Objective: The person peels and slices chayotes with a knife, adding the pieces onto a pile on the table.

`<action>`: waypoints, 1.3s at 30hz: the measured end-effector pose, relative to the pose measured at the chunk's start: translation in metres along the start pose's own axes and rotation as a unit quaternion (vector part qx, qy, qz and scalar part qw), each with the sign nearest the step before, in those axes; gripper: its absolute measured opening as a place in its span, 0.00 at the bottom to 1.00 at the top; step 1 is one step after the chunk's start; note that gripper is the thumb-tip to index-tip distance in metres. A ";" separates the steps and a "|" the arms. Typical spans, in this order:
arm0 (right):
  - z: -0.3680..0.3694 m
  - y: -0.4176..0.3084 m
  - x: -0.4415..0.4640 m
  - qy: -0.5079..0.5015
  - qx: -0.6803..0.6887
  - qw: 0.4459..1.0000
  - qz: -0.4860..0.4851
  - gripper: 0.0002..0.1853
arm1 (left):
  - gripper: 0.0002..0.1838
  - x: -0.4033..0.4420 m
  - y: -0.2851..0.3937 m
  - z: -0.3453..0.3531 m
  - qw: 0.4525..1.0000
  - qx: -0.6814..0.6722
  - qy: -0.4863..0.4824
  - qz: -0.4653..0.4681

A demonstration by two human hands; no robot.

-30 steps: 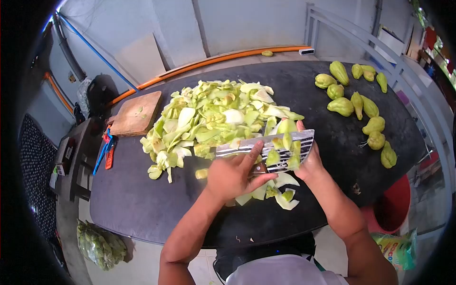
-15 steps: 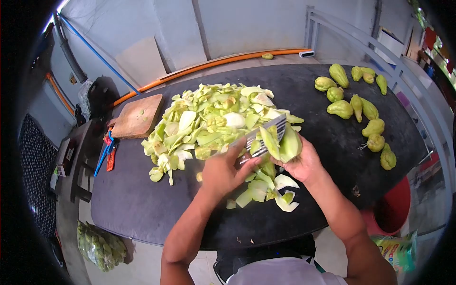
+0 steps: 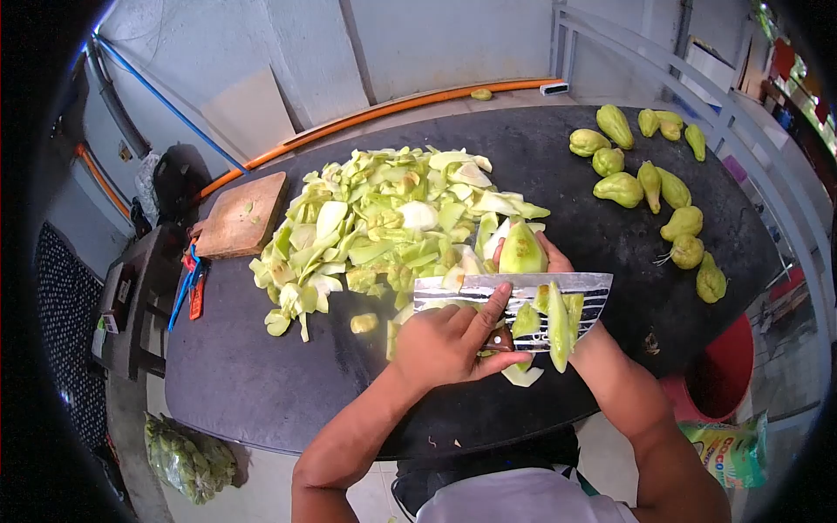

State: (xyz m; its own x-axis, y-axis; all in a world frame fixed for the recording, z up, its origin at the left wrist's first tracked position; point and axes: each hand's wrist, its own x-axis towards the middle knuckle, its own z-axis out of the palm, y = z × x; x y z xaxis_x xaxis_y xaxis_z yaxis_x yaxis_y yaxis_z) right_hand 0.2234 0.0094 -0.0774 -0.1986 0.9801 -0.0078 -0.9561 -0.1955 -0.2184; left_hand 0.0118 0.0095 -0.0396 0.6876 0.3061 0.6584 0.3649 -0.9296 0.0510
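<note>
In my left hand is the brown handle of a wide-bladed cleaver, with the index finger laid along the blade. Green slices of peel cling to the blade's face. Behind it, a partly peeled chayote rests upright in my right hand, whose fingers curl round its far side; the palm is hidden by the blade. A large heap of chayote peelings lies just beyond both hands. A small pale piece sits on the table left of the cleaver.
Several whole chayotes lie on the dark table at the right. At the left are a wooden board and a blue-and-red tool. A red bin and a bag of green produce stand on the floor.
The cleaver has swung from a slant to nearly level, its face turned toward me, and now covers much of my right hand. The chayote has tipped more upright.
</note>
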 end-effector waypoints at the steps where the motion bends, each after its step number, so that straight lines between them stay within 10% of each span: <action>1: -0.002 0.001 0.000 0.010 -0.065 0.998 -0.023 0.21 | 0.52 0.000 -0.001 0.000 1.000 -0.002 -0.001 0.000; 3: 0.002 0.006 -0.001 0.028 -0.195 0.978 -0.069 0.21 | 0.51 -0.002 -0.015 0.005 0.999 -0.039 0.038 -0.005; 9: 0.008 0.003 0.002 0.003 -0.021 0.999 0.031 0.22 | 0.48 -0.004 -0.007 -0.014 0.998 -0.068 -0.006 -0.013; 12: 0.004 0.006 0.000 -0.003 -0.331 0.938 -0.097 0.22 | 0.48 -0.008 -0.015 -0.009 0.995 -0.073 -0.047 -0.051; 18: 0.010 0.007 0.002 0.074 -0.128 0.989 -0.025 0.24 | 0.45 -0.011 -0.029 -0.008 0.994 -0.087 0.015 -0.071; 22: 0.027 0.005 -0.006 0.033 -0.220 0.975 0.004 0.29 | 0.43 -0.011 -0.051 -0.008 0.956 -0.135 -0.022 -0.259; 26: 0.025 0.014 0.000 0.140 -0.205 0.967 -0.065 0.32 | 0.42 -0.013 -0.036 -0.013 0.976 -0.082 -0.064 -0.193; 30: -0.006 -0.001 0.007 -0.001 -0.115 0.993 0.033 0.35 | 0.49 -0.008 -0.012 -0.007 0.996 -0.024 -0.052 -0.070; 39: -0.002 0.002 0.004 0.049 -0.200 0.978 -0.023 0.29 | 0.51 -0.008 -0.007 -0.007 0.998 -0.014 -0.050 -0.040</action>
State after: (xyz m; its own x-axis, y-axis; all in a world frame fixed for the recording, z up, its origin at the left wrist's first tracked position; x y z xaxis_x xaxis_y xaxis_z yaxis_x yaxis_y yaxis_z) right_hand 0.2212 0.0128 -0.0796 -0.1163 0.9901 -0.0789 -0.7994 -0.1404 -0.5842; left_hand -0.0008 0.0123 -0.0405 0.7164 0.3977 0.5732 0.4054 -0.9060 0.1219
